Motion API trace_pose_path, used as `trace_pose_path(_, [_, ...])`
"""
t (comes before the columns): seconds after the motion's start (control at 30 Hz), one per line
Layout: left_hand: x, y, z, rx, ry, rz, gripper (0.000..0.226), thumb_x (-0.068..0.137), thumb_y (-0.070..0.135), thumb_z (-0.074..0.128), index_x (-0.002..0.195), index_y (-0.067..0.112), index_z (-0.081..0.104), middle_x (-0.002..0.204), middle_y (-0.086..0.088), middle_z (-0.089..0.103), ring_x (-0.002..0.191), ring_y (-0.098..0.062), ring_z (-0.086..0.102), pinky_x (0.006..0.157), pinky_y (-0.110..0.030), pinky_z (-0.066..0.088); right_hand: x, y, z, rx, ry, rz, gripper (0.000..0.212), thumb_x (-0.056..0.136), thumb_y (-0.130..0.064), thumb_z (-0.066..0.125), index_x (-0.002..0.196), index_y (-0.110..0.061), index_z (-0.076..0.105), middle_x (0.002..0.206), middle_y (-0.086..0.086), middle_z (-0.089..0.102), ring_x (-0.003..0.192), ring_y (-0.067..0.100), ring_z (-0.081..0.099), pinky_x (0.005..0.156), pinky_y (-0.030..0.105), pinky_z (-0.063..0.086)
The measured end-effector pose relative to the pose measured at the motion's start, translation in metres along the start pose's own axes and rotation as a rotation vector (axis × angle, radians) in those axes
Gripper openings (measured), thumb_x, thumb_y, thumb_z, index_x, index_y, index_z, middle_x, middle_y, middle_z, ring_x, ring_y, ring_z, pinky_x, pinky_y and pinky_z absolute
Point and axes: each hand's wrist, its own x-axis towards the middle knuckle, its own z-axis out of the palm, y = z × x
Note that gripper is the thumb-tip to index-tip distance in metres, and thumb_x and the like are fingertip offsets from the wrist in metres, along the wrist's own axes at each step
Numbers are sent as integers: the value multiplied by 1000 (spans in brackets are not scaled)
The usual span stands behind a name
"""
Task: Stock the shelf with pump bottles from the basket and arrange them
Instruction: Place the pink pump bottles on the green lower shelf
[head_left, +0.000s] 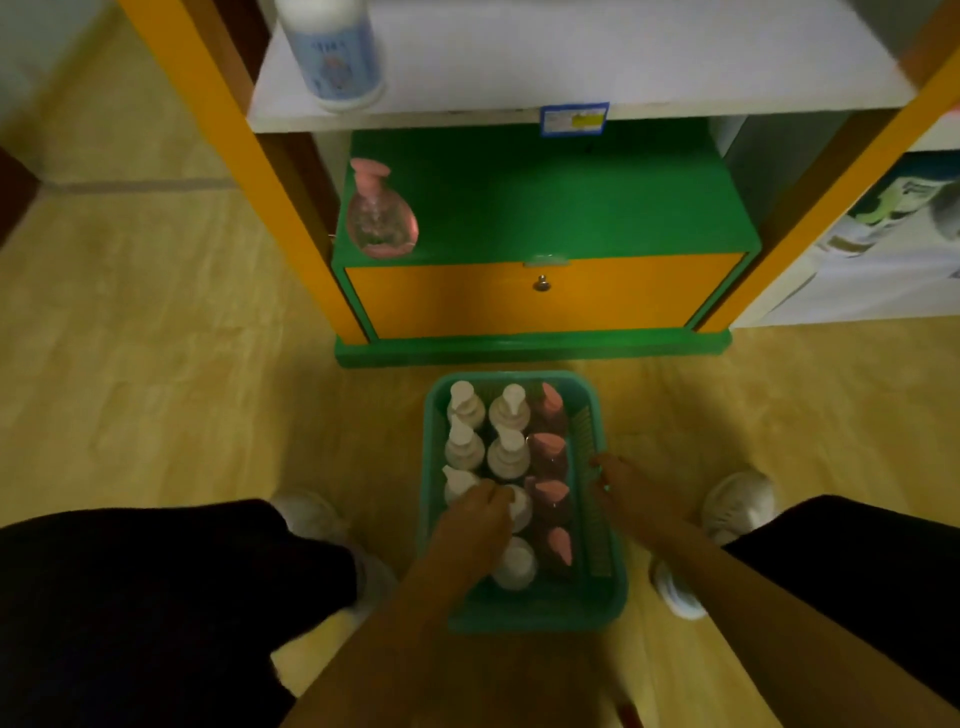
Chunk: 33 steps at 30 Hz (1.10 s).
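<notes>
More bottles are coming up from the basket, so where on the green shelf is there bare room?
The green shelf is bare from the pink bottle at its left end across to the right edge, front to back. The basket is crowded, with the left hand among its bottles; the right hand is at its right rim.

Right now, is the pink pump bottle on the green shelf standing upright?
Upright: the pink pump bottle stands on its base at the green shelf's left edge, pump on top.

White bottle (332, 52) top cut off by frame edge, shelf tag (574, 119) text too blurred to read, left hand (475, 519) hid btl beneath, grip unclear
</notes>
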Motion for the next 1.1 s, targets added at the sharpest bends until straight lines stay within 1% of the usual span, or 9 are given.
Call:
trace_pose_path(0.1, [5,24,29,-23,-189,88,28,96,19,46,121,9,54,127,-10,55,114,-26,53,100,-35,44,10,-1,12,25,-71,-46,25,97,-19,44,119,-11,53,115,12,60,106,29,58,93,39,47])
trace_pose_path(0.27, [24,32,79,-47,-388,120,10,70,20,68,78,15,66,73,-3,67,66,-23,66,61,-29,55,35,2,27,54,-107,-153,19,93,-36,52,111,-29,55,111,0,66,101,21,63,90,38,52])
trace_pose_path(0.4, [43,36,82,41,-535,56,21,85,15,59,101,4,65,96,-15,66,88,-32,63,79,-45,53,42,-1,22,-20,-174,-170,30,92,-42,53,118,-27,54,116,2,64,104,21,61,93,35,48])
trace_pose_path(0.5, [53,28,106,39,-609,50,38,52,26,89,83,10,74,78,-8,72,71,-25,70,63,-36,59,47,0,24,-80,-226,-194,35,92,-43,53,123,-27,50,118,3,63,107,23,60,94,37,48])
trace_pose_path(0.57, [56,21,124,14,-549,30,43,38,42,90,73,20,75,70,4,72,63,-14,70,59,-25,58,52,2,28,-123,-239,-199,36,90,-46,54,122,-29,49,117,1,63,106,22,60,93,36,49])
trace_pose_path(0.67, [51,21,123,118,-582,116,29,58,38,83,79,20,73,76,3,72,69,-16,70,66,-29,59,61,4,38,-135,-231,-189,36,89,-52,52,118,-30,51,112,-2,64,102,19,61,89,34,49])
trace_pose_path(0.87, [61,23,137,178,-427,118,32,43,49,85,63,28,72,59,10,67,53,-4,64,51,-18,52,74,8,61,-231,-223,-126,36,90,-58,42,115,-32,46,108,-4,64,98,20,64,89,37,49])
trace_pose_path(0.93, [59,25,133,178,-476,73,31,41,50,85,58,28,71,56,11,66,50,-4,63,49,-17,51,76,10,68,-264,-184,-136,38,91,-57,41,119,-30,43,109,-2,64,97,22,64,88,38,50])
trace_pose_path(1.1, [57,28,131,334,-423,157,22,52,46,79,62,27,73,57,10,67,50,-5,61,51,-18,49,77,14,74,-295,-153,-155,36,93,-55,41,117,-27,45,106,-1,65,93,20,65,85,35,51])
